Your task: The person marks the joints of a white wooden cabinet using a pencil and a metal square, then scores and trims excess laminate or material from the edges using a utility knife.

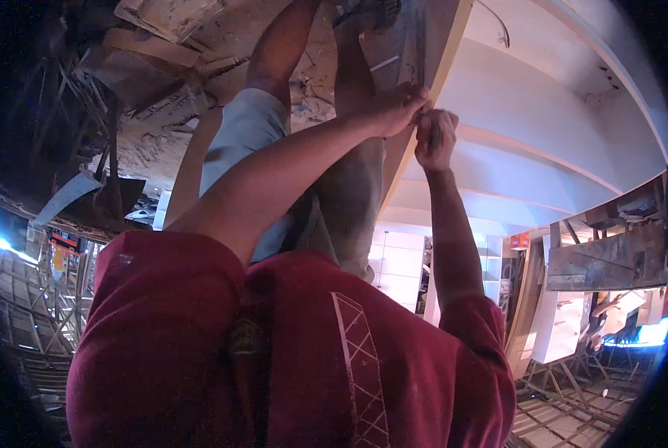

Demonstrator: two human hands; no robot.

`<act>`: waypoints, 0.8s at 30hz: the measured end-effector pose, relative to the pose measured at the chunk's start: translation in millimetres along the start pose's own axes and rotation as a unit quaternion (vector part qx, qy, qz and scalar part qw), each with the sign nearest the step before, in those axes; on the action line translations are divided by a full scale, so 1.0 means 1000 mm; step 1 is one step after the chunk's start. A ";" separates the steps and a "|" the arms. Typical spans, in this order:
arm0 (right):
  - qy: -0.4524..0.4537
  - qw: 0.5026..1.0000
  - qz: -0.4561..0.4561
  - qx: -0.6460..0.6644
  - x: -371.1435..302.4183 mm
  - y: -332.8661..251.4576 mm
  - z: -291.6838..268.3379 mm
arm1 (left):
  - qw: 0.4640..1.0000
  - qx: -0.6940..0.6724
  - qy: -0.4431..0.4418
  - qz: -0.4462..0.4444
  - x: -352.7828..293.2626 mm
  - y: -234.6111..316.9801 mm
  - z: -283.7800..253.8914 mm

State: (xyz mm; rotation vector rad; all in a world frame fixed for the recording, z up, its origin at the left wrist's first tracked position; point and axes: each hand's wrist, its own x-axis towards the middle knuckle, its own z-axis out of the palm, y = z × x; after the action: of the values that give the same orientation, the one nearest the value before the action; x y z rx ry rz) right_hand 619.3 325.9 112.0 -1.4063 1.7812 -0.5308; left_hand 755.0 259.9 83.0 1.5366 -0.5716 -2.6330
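Observation:
My left hand reaches across to the front edge of a large white cabinet carcass. Its fingers are closed together at the pale bare edge of the side panel. Just beside it, almost touching, my right hand is curled into a fist at the same edge. A small dark shape shows between the right hand's fingers, too unclear to name. Whatever the left fingertips pinch is hidden. Inside the carcass, white cross panels run back from the edge.
Scrap boards and wood debris litter the ground at the upper left. White cabinets and a worn wooden board stand at the right, with another person beyond. My legs are close to the carcass's side.

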 end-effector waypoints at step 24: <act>-0.043 0.995 0.087 -0.013 -0.061 0.002 0.013 | 0.962 0.235 -0.094 -0.106 -0.001 -0.038 -0.001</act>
State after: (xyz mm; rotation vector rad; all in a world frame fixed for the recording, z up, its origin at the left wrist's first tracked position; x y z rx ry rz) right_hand 633.3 385.7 122.2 -1.2568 1.8253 -0.3507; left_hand 762.0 295.5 70.3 1.5266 -1.1828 -2.9839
